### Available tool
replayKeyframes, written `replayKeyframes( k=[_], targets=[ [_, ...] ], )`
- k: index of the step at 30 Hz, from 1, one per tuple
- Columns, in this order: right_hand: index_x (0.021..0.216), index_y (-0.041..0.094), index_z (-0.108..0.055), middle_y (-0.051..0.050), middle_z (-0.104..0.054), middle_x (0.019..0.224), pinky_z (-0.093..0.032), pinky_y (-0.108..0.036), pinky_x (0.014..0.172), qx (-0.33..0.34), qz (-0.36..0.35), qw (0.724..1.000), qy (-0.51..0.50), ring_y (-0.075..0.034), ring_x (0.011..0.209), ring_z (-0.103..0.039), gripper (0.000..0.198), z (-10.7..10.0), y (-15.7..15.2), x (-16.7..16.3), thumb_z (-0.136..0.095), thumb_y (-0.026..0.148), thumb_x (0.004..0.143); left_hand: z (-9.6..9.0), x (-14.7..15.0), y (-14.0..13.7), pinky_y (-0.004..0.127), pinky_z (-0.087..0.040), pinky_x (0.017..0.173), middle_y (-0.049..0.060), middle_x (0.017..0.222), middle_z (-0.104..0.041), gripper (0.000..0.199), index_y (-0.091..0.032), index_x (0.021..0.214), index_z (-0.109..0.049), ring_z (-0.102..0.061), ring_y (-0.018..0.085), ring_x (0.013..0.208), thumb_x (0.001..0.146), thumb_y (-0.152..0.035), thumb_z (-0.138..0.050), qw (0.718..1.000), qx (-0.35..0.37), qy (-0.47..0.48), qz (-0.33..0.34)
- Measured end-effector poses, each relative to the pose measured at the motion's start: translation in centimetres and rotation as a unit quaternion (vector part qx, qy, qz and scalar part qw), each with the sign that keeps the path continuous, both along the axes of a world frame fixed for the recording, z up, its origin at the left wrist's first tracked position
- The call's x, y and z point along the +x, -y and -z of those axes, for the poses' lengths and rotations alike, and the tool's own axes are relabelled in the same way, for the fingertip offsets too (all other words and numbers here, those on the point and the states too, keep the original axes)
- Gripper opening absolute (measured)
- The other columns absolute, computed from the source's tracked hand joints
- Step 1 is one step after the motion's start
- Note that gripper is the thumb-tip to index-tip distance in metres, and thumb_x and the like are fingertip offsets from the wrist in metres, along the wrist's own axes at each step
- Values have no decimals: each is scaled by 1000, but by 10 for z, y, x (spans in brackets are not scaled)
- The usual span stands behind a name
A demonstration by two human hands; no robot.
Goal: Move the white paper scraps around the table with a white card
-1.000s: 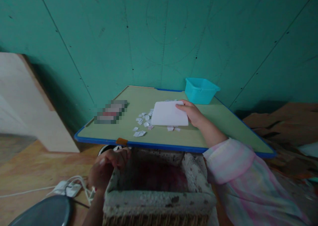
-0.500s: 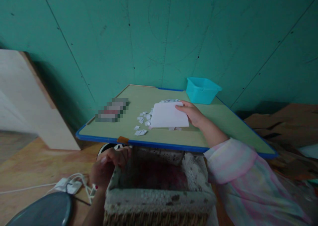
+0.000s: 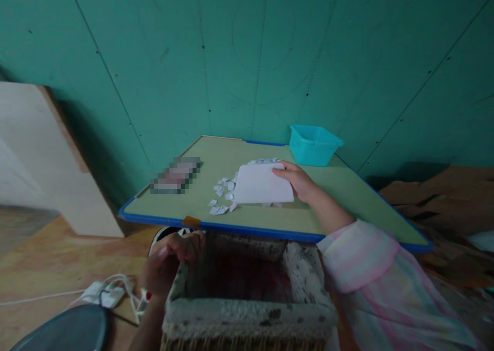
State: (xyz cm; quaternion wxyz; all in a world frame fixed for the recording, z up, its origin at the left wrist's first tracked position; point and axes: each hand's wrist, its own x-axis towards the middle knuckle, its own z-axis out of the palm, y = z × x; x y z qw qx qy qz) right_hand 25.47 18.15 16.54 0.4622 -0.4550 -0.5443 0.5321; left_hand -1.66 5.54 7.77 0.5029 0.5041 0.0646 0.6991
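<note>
My right hand (image 3: 299, 180) pinches the right edge of a blank white sheet of stiff paper (image 3: 260, 185), thumb on top. The sheet is held over small white paper scraps (image 3: 219, 188) on the pale green table (image 3: 347, 199); it hides part of them, and more show beyond its far edge and to its left. My left hand (image 3: 173, 258) is closed over the left rim of a cloth-lined wicker basket (image 3: 247, 311) just below the table's front edge. The inside of the basket is dark, with a reddish tint.
A turquoise plastic bin (image 3: 313, 147) stands at the back right of the table. A pixelated item (image 3: 175, 176) lies at the left. A white power strip with cables (image 3: 102, 293) and a dark round object (image 3: 64, 330) are at lower left. Cardboard (image 3: 440, 202) is piled at right.
The whole view has shifted slightly, so the table and wall sit a little lower. Both hands keep their holds on the sheet and the basket rim.
</note>
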Motion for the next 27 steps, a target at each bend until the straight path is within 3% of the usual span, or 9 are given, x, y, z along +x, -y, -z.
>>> replayKeyframes(
  k=[10, 20, 27],
  targets=[
    [82, 20, -62, 1, -63, 68, -40, -27, 54, -19, -16, 1000, -8, -15, 57, -56, 31, -5, 5, -2, -75, 33, 56, 4, -5, -4, 33, -41, 57, 4, 52, -60, 30, -16, 69, -63, -55, 19, 53, 86, -38, -53, 999, 21, -26, 18],
    [77, 21, -63, 1, -64, 68, -39, -26, 54, -28, -35, 999, 6, -14, 58, -54, 28, -5, 7, -3, -76, 32, 55, -4, -2, -1, 35, -41, 61, 4, 46, -59, 33, -15, 62, -62, -53, 18, 49, 84, -39, -57, 999, 1, -29, -14],
    [83, 22, -63, 1, -65, 73, -40, -27, 57, -26, -26, 999, 26, -15, 61, -55, 34, -8, 9, -4, -76, 35, 54, 5, -2, -3, 35, -39, 60, 4, 48, -59, 31, -16, 68, -62, -51, 17, 48, 87, -37, -50, 1000, 21, -11, -12]
  ],
)
